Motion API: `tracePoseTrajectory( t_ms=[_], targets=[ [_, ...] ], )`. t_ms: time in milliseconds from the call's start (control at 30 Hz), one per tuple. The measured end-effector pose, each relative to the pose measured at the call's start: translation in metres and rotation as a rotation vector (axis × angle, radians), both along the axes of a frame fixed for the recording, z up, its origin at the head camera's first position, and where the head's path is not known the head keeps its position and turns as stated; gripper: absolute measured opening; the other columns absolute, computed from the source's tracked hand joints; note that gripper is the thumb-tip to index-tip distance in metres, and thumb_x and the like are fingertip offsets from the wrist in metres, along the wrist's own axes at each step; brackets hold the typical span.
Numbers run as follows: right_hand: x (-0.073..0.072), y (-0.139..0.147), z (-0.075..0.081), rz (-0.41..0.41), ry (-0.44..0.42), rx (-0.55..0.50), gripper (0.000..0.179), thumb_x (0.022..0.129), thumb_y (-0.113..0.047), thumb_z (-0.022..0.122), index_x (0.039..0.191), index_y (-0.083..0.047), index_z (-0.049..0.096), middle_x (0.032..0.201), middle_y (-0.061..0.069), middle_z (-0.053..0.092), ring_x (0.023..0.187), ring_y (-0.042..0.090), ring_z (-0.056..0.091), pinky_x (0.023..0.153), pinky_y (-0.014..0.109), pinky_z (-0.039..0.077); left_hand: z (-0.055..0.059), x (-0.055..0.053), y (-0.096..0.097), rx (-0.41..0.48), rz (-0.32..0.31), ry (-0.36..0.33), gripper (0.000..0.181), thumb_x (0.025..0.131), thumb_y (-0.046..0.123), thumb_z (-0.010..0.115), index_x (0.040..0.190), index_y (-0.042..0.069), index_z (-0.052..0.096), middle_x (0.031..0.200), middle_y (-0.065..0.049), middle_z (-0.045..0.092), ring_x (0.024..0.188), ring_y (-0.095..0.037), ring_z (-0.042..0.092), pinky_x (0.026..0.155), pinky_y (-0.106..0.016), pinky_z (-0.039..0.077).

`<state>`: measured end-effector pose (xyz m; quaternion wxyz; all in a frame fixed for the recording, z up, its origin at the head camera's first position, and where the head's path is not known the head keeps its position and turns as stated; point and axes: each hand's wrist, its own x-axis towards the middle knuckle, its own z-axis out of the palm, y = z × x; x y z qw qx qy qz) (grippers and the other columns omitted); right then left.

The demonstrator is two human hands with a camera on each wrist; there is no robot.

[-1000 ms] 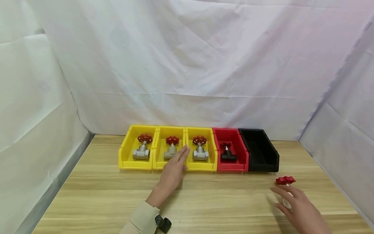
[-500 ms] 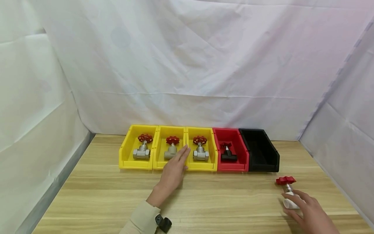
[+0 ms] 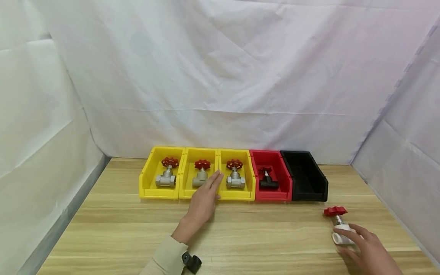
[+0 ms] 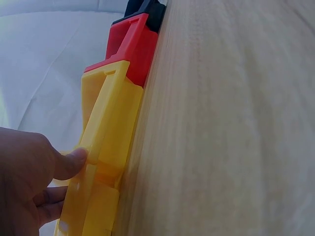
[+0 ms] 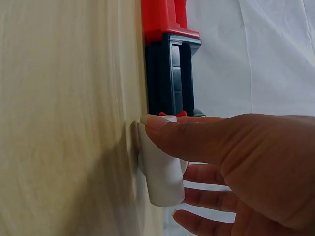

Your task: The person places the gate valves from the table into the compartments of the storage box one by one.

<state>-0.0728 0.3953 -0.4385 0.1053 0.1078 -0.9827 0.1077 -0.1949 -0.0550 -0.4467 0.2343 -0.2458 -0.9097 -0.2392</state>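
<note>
My right hand has its thumb and fingers around the white plastic body of a valve, which lies on the table right of the bins. The valve's red handwheel points away from me, on a metal stem. In the right wrist view the thumb lies along the white pipe body. My left hand grips the front rim of the yellow bins where the middle and right ones meet, thumb outside and fingers inside. The middle bin holds a grey-bodied valve, partly behind the fingers.
The left yellow bin and right yellow bin each hold a metal valve with a red handwheel. A red bin holds a black valve. At the row's right end stands a black bin. White cloth surrounds the table.
My right hand has moved right and slightly toward me, uncovering more of the white valve, and closed around its body. The valve and my left hand stay in place.
</note>
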Motion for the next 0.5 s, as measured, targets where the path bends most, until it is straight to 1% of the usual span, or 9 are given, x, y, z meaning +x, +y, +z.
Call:
tracePoseTrajectory(
  t_ms=[100, 167, 267, 333, 433, 500],
  targets=[
    [-0.0013, 0.0017, 0.0012, -0.028, -0.073, -0.002, 0.049, 0.067, -0.024, 0.085, 0.111, -0.011, 0.067, 0.113, 0.03, 0.056, 0.096, 0.053, 0.053, 0.069, 0.063, 0.046, 0.0002, -0.0007, -0.0002, 0.004, 0.0, 0.002, 0.069, 0.082, 0.005, 0.074, 0.144, 0.008, 0.043, 0.148, -0.01, 0.039, 0.096, -0.026, 0.062, 0.059, -0.024, 0.049],
    [-0.0024, 0.0025, 0.0012, -0.022, -0.083, -0.002, 0.049, 0.068, -0.024, 0.085, 0.111, -0.01, 0.068, 0.112, 0.03, 0.057, 0.096, 0.053, 0.054, 0.069, 0.063, 0.046, 0.0001, -0.0013, -0.0003, 0.006, -0.001, 0.003, 0.069, 0.082, 0.004, 0.075, 0.143, 0.007, 0.043, 0.148, -0.01, 0.039, 0.098, -0.027, 0.062, 0.06, -0.024, 0.05],
    [-0.0042, 0.0038, -0.0002, 0.007, -0.06, -0.004, 0.048, 0.066, -0.022, 0.085, 0.109, -0.009, 0.069, 0.108, 0.029, 0.059, 0.094, 0.051, 0.055, 0.07, 0.062, 0.047, -0.0002, -0.0017, -0.0005, 0.005, 0.002, 0.001, 0.069, 0.082, 0.004, 0.074, 0.143, 0.007, 0.043, 0.148, -0.01, 0.039, 0.095, -0.026, 0.062, 0.059, -0.024, 0.05],
    [-0.0052, 0.0051, -0.0015, 0.018, -0.063, -0.001, 0.047, 0.066, -0.021, 0.085, 0.109, -0.008, 0.069, 0.106, 0.028, 0.061, 0.094, 0.05, 0.057, 0.07, 0.061, 0.048, -0.0003, -0.0014, -0.0006, 0.006, 0.002, 0.0, 0.069, 0.082, 0.004, 0.074, 0.143, 0.007, 0.043, 0.148, -0.01, 0.039, 0.094, -0.025, 0.062, 0.058, -0.023, 0.049],
    [-0.0058, 0.0069, -0.0027, -0.002, -0.113, -0.002, 0.045, 0.07, -0.022, 0.083, 0.11, -0.008, 0.069, 0.105, 0.027, 0.06, 0.094, 0.049, 0.057, 0.071, 0.06, 0.048, 0.0005, -0.0006, -0.0004, 0.003, 0.0, -0.004, 0.069, 0.082, 0.003, 0.074, 0.144, 0.008, 0.043, 0.148, -0.009, 0.039, 0.092, -0.025, 0.061, 0.057, -0.022, 0.047],
    [-0.0061, 0.0076, -0.0031, -0.015, -0.129, -0.001, 0.044, 0.071, -0.022, 0.082, 0.111, -0.008, 0.069, 0.104, 0.026, 0.06, 0.093, 0.047, 0.058, 0.071, 0.059, 0.049, 0.0013, 0.0001, -0.0002, 0.001, 0.0, -0.007, 0.069, 0.083, 0.003, 0.074, 0.144, 0.008, 0.042, 0.148, -0.009, 0.039, 0.09, -0.024, 0.061, 0.056, -0.022, 0.047]
  ],
)
